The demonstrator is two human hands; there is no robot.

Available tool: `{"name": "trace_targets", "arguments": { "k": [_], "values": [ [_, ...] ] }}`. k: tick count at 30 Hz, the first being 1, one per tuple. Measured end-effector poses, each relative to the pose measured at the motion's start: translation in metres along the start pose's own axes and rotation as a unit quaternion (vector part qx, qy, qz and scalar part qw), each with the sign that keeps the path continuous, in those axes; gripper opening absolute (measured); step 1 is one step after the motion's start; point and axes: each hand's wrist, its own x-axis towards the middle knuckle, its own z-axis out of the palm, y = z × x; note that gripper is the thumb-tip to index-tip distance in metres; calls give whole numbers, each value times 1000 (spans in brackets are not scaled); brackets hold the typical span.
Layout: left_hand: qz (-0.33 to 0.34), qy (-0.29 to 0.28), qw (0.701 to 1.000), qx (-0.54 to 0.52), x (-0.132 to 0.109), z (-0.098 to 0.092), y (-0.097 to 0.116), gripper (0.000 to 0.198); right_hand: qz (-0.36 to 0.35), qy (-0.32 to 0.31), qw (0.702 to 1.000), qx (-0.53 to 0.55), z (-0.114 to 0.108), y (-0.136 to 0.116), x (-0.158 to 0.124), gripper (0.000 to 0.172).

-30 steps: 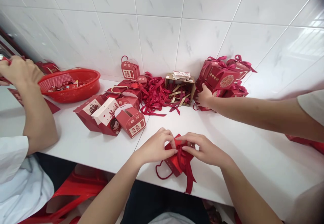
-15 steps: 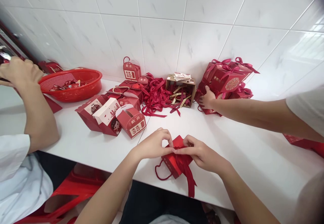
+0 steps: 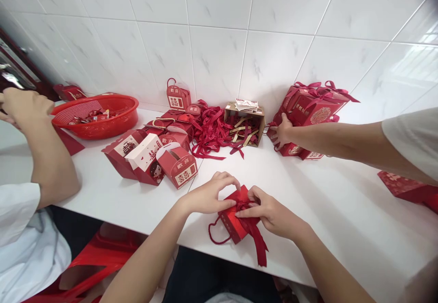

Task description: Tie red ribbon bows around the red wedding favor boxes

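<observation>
Head view: red gift box (image 3: 236, 228) sits on the white table (image 3: 342, 230) close to the front edge, tied with ribbon. Cord handle (image 3: 219, 242) loops toward that edge; the ribbon tail (image 3: 262, 253) stops just short of it. Left hand (image 3: 209, 196) spread, thumb and finger apart at the box top. Right hand (image 3: 273, 212) on the ribbon at the knot; can't tell if it's pinching. Margins: tight at front. Behind, a strip of table separates the box from the ribbon heap (image 3: 214, 132) and carton (image 3: 262, 122). Loose boxes (image 3: 179, 168) near on the left; most room is to the right, up to another red box (image 3: 405, 188). Vs 0.5 s ago: fingertips of both hands met at the knot, now parted. Box about same spot. Boxed stack (image 3: 304, 111) shifted right, co-worker's hand (image 3: 283, 132) on it, gap to carton wider.
</observation>
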Motion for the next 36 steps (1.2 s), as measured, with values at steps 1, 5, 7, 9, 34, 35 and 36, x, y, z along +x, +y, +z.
{"name": "trace_targets", "arguments": {
  "k": [1,5,7,9,34,35,36],
  "values": [
    [12,-14,1000,2,0,0,1,22,1,1,1000,2,0,-1,0,57],
    [27,-57,998,32,5,-1,3,4,3,-6,1000,6,1,-1,0,55],
    [31,-76,996,43,8,-1,4,5,6,-10,1000,4,2,1,0,56],
    [39,-94,994,45,10,0,3,6,10,-11,1000,8,3,2,0,57],
    [-10,10,999,-30,15,11,0,40,-33,46,998,35,3,-1,-4,57],
    [-12,17,999,-36,14,13,1,39,-31,50,998,39,4,-1,-4,57],
    [-11,26,999,-45,13,16,2,37,-28,54,997,43,4,-1,-5,56]
  ]
}}
